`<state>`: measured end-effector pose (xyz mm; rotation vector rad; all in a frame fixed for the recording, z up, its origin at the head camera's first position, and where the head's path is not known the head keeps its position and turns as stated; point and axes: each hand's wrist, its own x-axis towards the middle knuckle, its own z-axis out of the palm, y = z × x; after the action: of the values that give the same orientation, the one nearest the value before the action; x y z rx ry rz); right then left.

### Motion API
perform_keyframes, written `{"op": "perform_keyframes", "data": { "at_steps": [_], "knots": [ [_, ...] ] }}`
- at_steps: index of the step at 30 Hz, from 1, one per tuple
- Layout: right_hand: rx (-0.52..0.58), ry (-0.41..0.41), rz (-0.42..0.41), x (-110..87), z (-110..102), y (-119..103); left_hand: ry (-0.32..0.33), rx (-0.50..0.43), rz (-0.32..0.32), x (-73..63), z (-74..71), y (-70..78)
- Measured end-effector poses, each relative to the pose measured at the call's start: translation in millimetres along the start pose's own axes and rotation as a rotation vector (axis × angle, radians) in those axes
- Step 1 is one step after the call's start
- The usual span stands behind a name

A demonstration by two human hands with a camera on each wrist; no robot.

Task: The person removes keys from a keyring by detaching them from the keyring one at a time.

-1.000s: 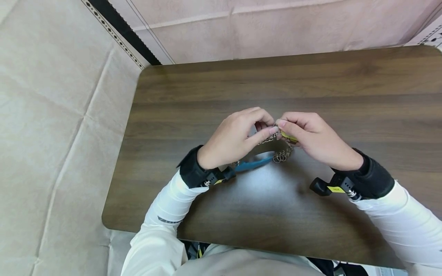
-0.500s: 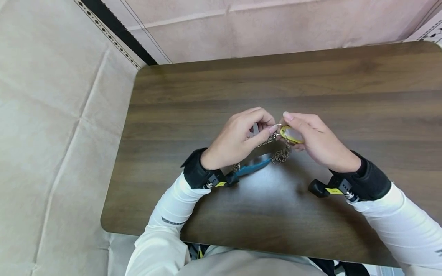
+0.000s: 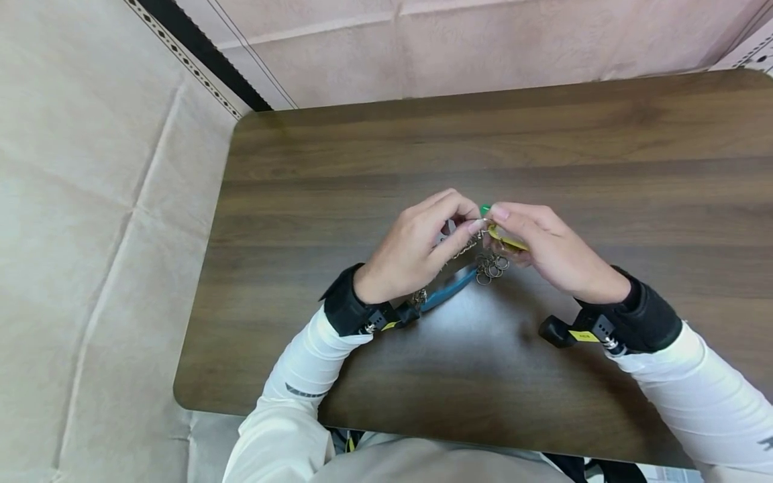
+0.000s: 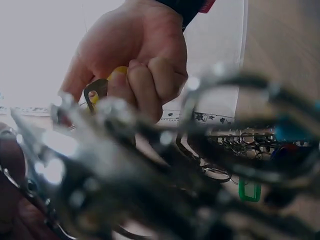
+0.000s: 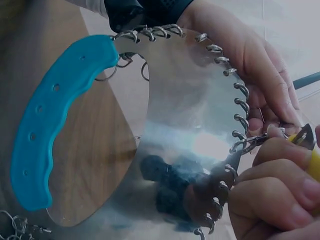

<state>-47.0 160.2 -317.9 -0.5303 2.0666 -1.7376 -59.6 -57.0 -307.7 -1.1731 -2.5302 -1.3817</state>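
A shiny curved metal plate with a blue grip handle carries several metal rings along its outer edge, like a big key holder. My left hand is at its far side and pinches a small metal ring with a clip between thumb and index finger. My right hand faces it, fingertips nearly touching, and grips a yellow key tag; a metal end piece pokes out beside the tag. In the head view, a bit of green shows between the hands. Blurred rings cover much of the left wrist view.
Loose rings hang below the hands, near the blue handle's end. A green key tag dangles in the left wrist view. The brown wooden table lies beneath, with pale cloth walls beyond its left and far edges.
The yellow tag turned its flat face upward, then tilted edge-on again in my right hand, whose thumb came back down. The green bit appeared between the hands. My left hand barely moved.
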Motion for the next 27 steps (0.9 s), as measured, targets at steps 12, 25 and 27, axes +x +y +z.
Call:
{"op": "perform_keyframes", "data": {
  "at_steps": [12,25,27],
  "knots": [
    [-0.431,0.016,-0.174,-9.0,-1,2,-0.014,-0.008,0.005,0.5,2.7,2.0],
    [-0.679,0.181,-0.372,-9.6,3,11,-0.024,-0.061,0.015,0.9,0.1,2.9],
    [-0.622,0.177,-0.350,-10.9,3,12,-0.022,-0.069,0.016,0.9,-0.5,3.1]
  ]
}}
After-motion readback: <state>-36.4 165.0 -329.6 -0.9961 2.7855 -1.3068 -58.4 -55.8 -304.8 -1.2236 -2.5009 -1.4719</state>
